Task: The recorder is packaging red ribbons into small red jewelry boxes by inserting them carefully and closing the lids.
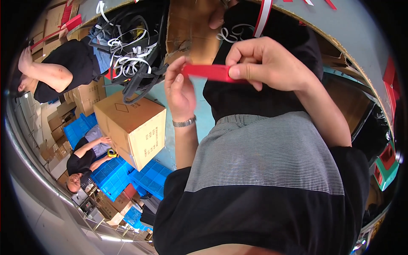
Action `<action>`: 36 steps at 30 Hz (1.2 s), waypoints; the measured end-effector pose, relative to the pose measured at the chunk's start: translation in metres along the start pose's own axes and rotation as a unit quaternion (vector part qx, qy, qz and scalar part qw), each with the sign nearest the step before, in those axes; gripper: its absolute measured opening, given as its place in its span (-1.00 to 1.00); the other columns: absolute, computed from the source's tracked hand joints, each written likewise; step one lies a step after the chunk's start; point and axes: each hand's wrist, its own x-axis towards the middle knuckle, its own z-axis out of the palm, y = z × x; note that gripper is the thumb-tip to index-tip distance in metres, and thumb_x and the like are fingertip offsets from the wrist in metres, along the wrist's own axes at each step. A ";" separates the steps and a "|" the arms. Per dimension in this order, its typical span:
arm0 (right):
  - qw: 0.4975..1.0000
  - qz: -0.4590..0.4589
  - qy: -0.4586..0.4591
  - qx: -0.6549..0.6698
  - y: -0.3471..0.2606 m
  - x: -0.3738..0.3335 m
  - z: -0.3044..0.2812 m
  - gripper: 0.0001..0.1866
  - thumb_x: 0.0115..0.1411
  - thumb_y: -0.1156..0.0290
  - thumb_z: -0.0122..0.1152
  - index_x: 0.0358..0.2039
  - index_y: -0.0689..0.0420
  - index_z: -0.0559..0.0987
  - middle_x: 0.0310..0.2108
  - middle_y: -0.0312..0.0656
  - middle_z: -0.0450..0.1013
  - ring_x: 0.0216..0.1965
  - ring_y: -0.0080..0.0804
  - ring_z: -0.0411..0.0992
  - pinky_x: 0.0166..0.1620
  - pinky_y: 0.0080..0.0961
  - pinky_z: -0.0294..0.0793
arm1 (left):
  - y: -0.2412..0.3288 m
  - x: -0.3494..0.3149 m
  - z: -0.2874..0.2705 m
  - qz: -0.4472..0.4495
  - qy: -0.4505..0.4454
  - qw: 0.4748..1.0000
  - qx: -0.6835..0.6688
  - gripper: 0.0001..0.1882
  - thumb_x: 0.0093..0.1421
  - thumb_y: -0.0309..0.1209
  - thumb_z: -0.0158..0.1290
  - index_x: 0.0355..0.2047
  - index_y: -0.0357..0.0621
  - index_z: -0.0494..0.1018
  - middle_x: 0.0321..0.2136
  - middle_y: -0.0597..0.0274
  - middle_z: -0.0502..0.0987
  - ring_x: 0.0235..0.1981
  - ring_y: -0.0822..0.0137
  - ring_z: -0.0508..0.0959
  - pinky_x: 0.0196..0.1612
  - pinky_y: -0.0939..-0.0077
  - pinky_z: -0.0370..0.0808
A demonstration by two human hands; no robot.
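A short, flat red strip [208, 72] is stretched level in front of my lap, its left part smeared by motion. My right hand [272, 63] pinches its right end between thumb and fingers. Around its left end curl the fingers of my left hand [180, 91], with a metal-banded bracelet or watch [184, 122] on the wrist. Just above my right hand, a red and white ribbon [262, 17] hangs over the table edge. Thin white strips [233, 33] lie to its left, near my dark-clothed leg.
A grey worktable [340, 29] curves along the top and right. At left, a black bag-like container [140, 80] overflows with white strips, above a large cardboard carton [127, 121]. One person [85, 159] touches the carton and holds tape; another person [63, 72] works farther up. Blue crates [110, 178] stand below.
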 end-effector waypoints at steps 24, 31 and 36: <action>0.994 0.018 0.100 -0.032 0.025 -0.030 -0.047 -0.70 0.16 0.26 0.20 -0.60 0.14 0.41 -0.77 -0.48 0.19 -0.73 -0.79 0.10 -0.65 -0.73 -0.01 | 0.022 -0.005 0.011 0.150 -0.007 0.918 0.367 -0.52 0.23 -0.08 -0.01 -0.18 -0.34 0.33 -0.25 0.15 0.37 -0.27 0.40 0.38 -0.15 0.55 0.33; 0.996 0.026 0.090 0.007 0.028 -0.028 -0.039 -0.71 0.17 0.28 0.20 -0.60 0.15 0.42 -0.77 -0.47 0.21 -0.73 -0.78 0.12 -0.64 -0.73 0.02 | 0.014 -0.006 0.001 0.165 0.017 0.932 0.322 -0.53 0.24 -0.08 -0.02 -0.16 -0.33 0.32 -0.26 0.13 0.37 -0.26 0.37 0.40 -0.14 0.52 0.36; 0.995 0.033 0.090 0.009 0.027 -0.029 -0.032 -0.75 0.17 0.29 0.18 -0.54 0.16 0.44 -0.74 -0.47 0.23 -0.72 -0.80 0.16 -0.64 -0.77 0.03 | 0.015 -0.003 0.003 0.195 0.014 0.932 0.304 -0.54 0.23 -0.05 -0.03 -0.22 -0.28 0.32 -0.35 0.17 0.35 -0.33 0.35 0.38 -0.19 0.47 0.36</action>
